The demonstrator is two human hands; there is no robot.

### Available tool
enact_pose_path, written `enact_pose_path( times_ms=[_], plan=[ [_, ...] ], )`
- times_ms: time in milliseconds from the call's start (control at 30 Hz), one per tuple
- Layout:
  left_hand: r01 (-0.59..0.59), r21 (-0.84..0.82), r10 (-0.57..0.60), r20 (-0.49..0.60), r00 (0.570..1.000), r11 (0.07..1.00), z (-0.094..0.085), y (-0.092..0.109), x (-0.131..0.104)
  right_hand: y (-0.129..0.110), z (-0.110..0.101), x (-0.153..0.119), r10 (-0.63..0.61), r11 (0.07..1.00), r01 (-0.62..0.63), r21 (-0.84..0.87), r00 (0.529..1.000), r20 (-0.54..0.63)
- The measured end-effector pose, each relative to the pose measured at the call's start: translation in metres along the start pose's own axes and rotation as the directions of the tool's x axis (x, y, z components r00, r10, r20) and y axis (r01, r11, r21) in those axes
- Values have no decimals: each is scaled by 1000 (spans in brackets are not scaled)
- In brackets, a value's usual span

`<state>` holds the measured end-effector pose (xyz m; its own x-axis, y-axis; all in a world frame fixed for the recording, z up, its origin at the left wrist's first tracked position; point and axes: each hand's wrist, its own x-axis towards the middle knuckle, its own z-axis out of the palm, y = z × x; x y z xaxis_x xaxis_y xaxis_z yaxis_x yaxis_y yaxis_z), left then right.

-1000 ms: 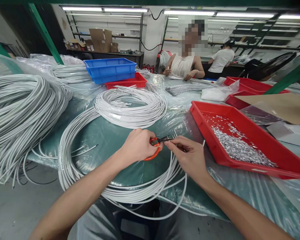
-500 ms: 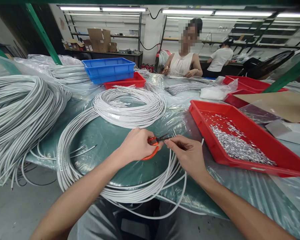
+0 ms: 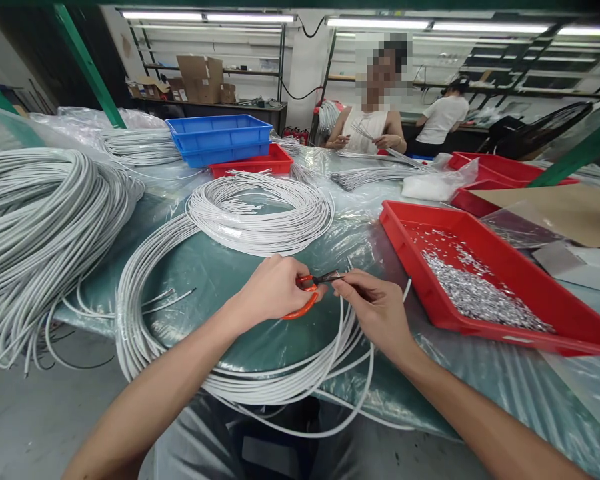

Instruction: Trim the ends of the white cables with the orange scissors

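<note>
Two bare hands are close together in the head view. The left hand (image 3: 275, 288) is curled around orange-handled scissors (image 3: 316, 281), and the thin blades look a little apart. The right hand (image 3: 377, 310) is closed, with thumb and finger pinched by the blade tips. It seems to hold a white cable (image 3: 371, 363) that loops down below it; the tip is too small to see well. The big cable coil (image 3: 260, 390) lies on the green table (image 3: 275, 347) below both hands, and a smaller cable coil (image 3: 260, 247) sits behind it. To the right is a red tray (image 3: 480, 328) with silver bits (image 3: 480, 293) in it.

To do this well, a firm pinch should help keep the cable end still. Fingertips are best kept off the blades. Small, soft squeezes seem safer than one hard snip, and slack loops should not tug.
</note>
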<state>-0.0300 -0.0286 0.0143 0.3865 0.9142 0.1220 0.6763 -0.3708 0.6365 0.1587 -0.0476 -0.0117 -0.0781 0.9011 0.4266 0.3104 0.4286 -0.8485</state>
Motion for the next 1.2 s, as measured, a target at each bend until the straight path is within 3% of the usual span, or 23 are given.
enact_pose_path(
  times_ms=[200,400,667,1200],
  plan=[
    [-21,-71,26,72,997,997,-3,-1,0,4,0,2,-32,999,33,-8,994,104],
    [3,-92,10,134,991,996,-5,-4,0,8,0,1,-69,998,70,1,990,122],
    [-50,15,49,87,995,999,-4,-7,0,9,1,0,-63,997,68,-37,990,127],
    [-46,-119,61,128,990,992,-4,-3,-1,7,-5,4,22,997,-33,66,987,162]
  ],
)
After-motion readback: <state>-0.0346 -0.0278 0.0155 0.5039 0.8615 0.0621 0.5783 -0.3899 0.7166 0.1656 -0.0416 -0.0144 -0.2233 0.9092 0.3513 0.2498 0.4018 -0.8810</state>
